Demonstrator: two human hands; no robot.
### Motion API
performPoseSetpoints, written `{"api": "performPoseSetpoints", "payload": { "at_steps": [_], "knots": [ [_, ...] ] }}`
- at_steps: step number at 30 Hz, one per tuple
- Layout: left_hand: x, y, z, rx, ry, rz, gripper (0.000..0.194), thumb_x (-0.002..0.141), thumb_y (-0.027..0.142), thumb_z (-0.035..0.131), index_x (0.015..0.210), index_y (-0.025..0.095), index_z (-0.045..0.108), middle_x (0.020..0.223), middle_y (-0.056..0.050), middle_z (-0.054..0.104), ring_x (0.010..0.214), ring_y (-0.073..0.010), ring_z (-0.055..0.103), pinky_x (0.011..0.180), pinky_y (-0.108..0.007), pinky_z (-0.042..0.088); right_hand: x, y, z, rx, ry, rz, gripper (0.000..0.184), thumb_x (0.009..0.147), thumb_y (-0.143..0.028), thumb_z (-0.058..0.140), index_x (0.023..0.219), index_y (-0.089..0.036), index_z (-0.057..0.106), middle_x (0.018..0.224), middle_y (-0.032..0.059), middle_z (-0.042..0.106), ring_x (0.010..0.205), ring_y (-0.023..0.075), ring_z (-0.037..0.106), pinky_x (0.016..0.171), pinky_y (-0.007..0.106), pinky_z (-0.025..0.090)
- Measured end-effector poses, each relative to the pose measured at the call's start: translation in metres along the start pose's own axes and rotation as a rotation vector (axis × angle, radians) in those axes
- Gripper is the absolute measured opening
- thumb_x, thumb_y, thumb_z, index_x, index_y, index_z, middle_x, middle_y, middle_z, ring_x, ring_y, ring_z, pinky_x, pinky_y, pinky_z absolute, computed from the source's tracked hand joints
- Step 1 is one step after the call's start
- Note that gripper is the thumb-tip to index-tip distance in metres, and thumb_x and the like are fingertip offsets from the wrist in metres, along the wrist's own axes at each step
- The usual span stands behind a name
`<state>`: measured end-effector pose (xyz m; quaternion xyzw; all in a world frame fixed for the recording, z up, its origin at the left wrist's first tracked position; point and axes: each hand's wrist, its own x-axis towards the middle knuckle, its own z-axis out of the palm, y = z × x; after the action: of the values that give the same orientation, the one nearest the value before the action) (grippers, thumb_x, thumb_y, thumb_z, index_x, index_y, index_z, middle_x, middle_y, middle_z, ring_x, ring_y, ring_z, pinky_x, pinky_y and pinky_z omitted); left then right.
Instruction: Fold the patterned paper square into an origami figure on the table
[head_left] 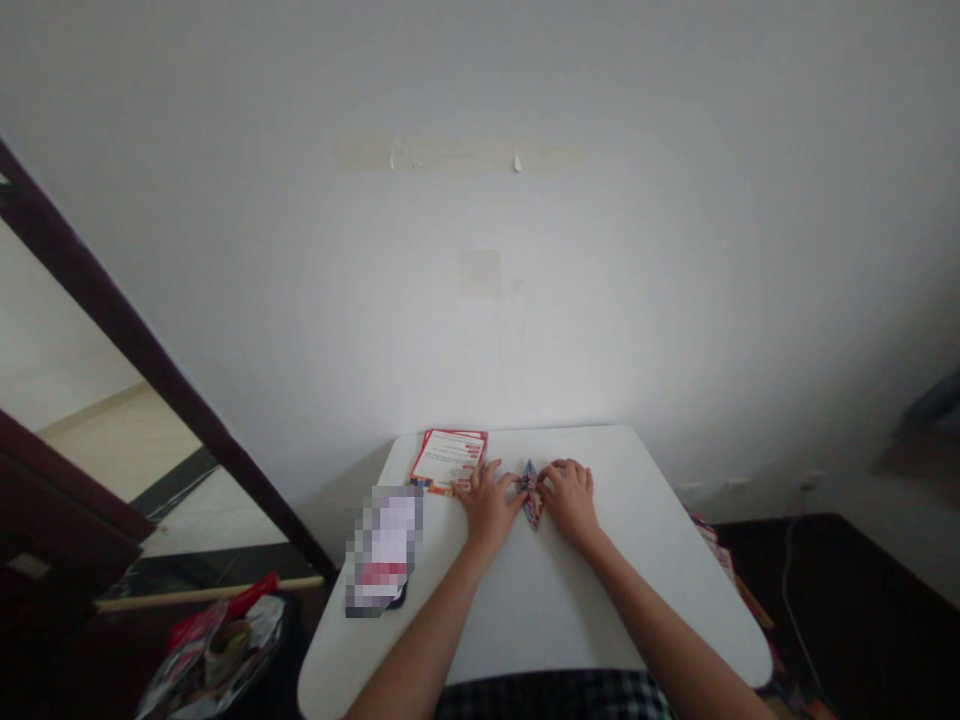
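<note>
A small, colourful piece of folded paper (533,507), pointed at its far and near ends, lies on the white table (555,610) between my two hands. From the left, my left hand (489,508) grips its edge with thumb and index finger. The other fingers of that hand are spread toward a stack of printed sheets (450,460) with red borders. My right hand (571,500) pinches the paper's right side, its fingers bent and close together. Fingertips cover part of the paper's middle.
On the table's left side lies a phone-shaped item (386,550), mostly pixelated. A white wall (525,350) stands at the table's far edge. Down on the left is a bin bag (225,650) with rubbish in it. A cable (789,570) hangs at the right.
</note>
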<state>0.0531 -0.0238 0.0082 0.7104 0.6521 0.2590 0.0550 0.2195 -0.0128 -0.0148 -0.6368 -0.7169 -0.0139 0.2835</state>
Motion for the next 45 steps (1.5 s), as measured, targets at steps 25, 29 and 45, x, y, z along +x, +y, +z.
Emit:
{"api": "performPoseSetpoints", "payload": {
  "at_steps": [25, 29, 45],
  "knots": [
    [-0.006, -0.006, -0.003, 0.045, -0.012, 0.15, 0.022, 0.087, 0.045, 0.061, 0.105, 0.04, 0.074, 0.144, 0.0, 0.052, 0.137, -0.035, 0.036, 0.114, -0.073, 0.004, -0.008, -0.006, -0.019, -0.02, -0.024, -0.154, 0.019, 0.095, -0.03, 0.052, 0.102, -0.031, 0.07, 0.11, 0.0039, 0.066, 0.11, 0.0223, 0.053, 0.116, 0.064, 0.008],
    [-0.008, -0.004, -0.004, 0.062, 0.003, 0.181, 0.022, 0.09, 0.045, 0.058, 0.104, 0.041, 0.074, 0.142, 0.0, 0.055, 0.135, -0.033, 0.038, 0.113, -0.074, 0.004, -0.009, -0.009, -0.021, -0.091, -0.061, -0.207, 0.02, 0.094, -0.025, 0.054, 0.101, -0.032, 0.071, 0.108, 0.002, 0.067, 0.111, 0.0209, 0.053, 0.117, 0.064, 0.0],
    [-0.008, -0.007, -0.001, 0.048, 0.012, 0.193, 0.028, 0.088, 0.044, 0.061, 0.114, 0.043, 0.07, 0.144, -0.002, 0.053, 0.134, -0.0356, 0.04, 0.111, -0.076, 0.01, -0.023, -0.002, -0.02, -0.181, -0.039, -0.279, 0.03, 0.097, -0.025, 0.049, 0.122, -0.033, 0.063, 0.111, 0.0032, 0.069, 0.122, 0.0237, 0.052, 0.116, 0.067, -0.008]
  ]
}}
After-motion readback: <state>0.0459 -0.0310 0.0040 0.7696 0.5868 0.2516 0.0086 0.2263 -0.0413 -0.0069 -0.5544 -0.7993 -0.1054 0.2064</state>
